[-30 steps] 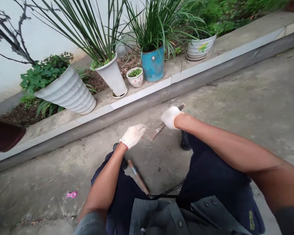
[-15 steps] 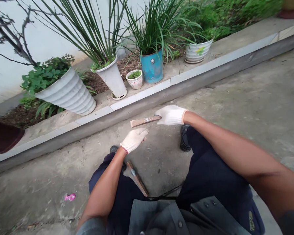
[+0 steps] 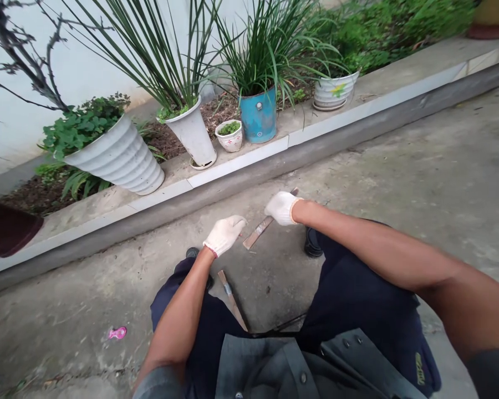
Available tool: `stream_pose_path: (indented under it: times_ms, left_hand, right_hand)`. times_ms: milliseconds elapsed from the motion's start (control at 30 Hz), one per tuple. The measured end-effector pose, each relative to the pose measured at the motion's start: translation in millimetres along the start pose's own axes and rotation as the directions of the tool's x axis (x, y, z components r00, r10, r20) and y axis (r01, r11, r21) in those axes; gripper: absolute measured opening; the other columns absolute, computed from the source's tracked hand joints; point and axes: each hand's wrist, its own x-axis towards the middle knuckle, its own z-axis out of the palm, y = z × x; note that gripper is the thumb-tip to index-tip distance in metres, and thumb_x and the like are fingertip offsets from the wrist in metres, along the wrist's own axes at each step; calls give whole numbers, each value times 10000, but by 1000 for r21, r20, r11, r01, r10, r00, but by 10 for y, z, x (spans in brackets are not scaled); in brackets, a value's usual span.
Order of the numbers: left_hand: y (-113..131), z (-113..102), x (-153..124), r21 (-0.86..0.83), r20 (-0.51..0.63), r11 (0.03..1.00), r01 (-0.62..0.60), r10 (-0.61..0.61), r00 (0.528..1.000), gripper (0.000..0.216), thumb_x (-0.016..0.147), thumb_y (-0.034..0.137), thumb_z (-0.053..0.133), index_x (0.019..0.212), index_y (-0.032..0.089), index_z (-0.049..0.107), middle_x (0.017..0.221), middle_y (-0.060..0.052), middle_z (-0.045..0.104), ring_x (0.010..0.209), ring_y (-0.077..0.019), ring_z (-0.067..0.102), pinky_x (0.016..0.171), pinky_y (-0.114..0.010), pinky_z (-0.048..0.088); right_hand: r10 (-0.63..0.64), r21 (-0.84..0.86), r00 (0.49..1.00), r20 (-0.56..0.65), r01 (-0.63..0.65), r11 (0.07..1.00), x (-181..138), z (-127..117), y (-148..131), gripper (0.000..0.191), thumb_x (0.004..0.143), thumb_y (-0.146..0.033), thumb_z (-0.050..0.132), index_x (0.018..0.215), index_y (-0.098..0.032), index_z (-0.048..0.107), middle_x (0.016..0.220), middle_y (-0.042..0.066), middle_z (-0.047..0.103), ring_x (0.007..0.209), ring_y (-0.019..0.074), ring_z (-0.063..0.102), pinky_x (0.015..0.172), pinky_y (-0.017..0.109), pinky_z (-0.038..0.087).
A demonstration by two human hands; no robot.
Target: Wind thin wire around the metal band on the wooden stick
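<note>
Right hand (image 3: pixel 281 208) gripping flat strip (image 3: pixel 258 233)

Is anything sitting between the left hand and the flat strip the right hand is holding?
Nothing visible. The left hand hovers just beside the lower end of the flat strip, with only bare concrete ground showing in the narrow gap. The right hand grips the strip's upper end. A second strip lies lower, between the legs.

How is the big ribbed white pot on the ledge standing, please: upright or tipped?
Tipped: the ribbed pot leans left, its rim to the side, base on the ledge.
</note>
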Motion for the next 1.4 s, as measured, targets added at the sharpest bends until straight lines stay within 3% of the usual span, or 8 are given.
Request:
stream_pose_path:
  times_ms: [200,433,600,733,833,1033,1200,1400]
  left_hand:
    - [-1,-83,-58,-137,-9,985,-104,103,995,347,969,470,551,952,175,734,838,-32,733,741,-172,663,705,-251,484]
    - [71,102,-51,-222,41,975,-19,28,999,347,1010,454,460,944,198,685,795,-5,722,674,-150,681,698,-257,501]
    - [109,92,-52,-138,78,990,33,-23,997,347,1004,453,460,909,206,684,704,26,677,619,-143,654,642,-250,468]
    - [100,-39,-63,-6,20,1000,22,-22,1000,377,1010,452,452,906,207,718,669,29,655,620,-145,610,632,-253,428]
    - [82,-100,-76,53,1,999,-14,14,1000,360,1010,397,450,898,203,733,679,27,653,643,-141,596,681,-247,433]
    - [34,-11,-61,-102,36,992,-68,72,997,310,967,437,534,876,198,709,787,5,696,717,-152,626,687,-241,455]
    - [28,44,-44,-197,-15,980,10,-13,1000,347,997,446,455,905,183,662,695,-5,660,612,-152,617,625,-257,475]
    - [124,113,-104,-178,37,982,59,-53,998,345,990,432,465,761,206,587,669,20,637,598,-132,614,618,-241,463]
  right_hand:
    - [-193,349,977,-86,211,913,-180,-104,129,200,813,-346,674,900,-181,747,744,14,694,637,138,566,584,257,336]
    - [287,443,914,-288,-138,886,-41,-188,304,399,913,-522,578,1047,-189,752,892,92,750,775,209,660,655,277,406]
    - [386,259,883,-269,-320,912,102,-64,284,327,928,-240,544,1148,-159,773,1066,192,773,994,316,734,792,360,493]
    - [286,89,942,-175,-274,957,116,55,96,337,884,-103,549,1111,-95,800,1075,240,765,1050,346,731,833,394,505]
    - [64,31,998,-27,-64,998,56,94,-21,318,800,-124,652,1078,-120,808,1022,196,777,937,306,739,761,347,487]
    - [-349,386,937,-34,334,860,-103,53,58,233,779,-334,701,932,-174,771,773,19,726,675,148,619,617,249,382]
    - [-50,524,981,-190,144,840,-70,-32,165,346,850,-488,642,925,-165,741,761,38,719,675,158,627,596,252,380]
    - [324,323,903,-282,-228,919,105,-72,250,371,927,-393,576,1163,-172,758,1043,185,770,952,305,729,767,345,484]
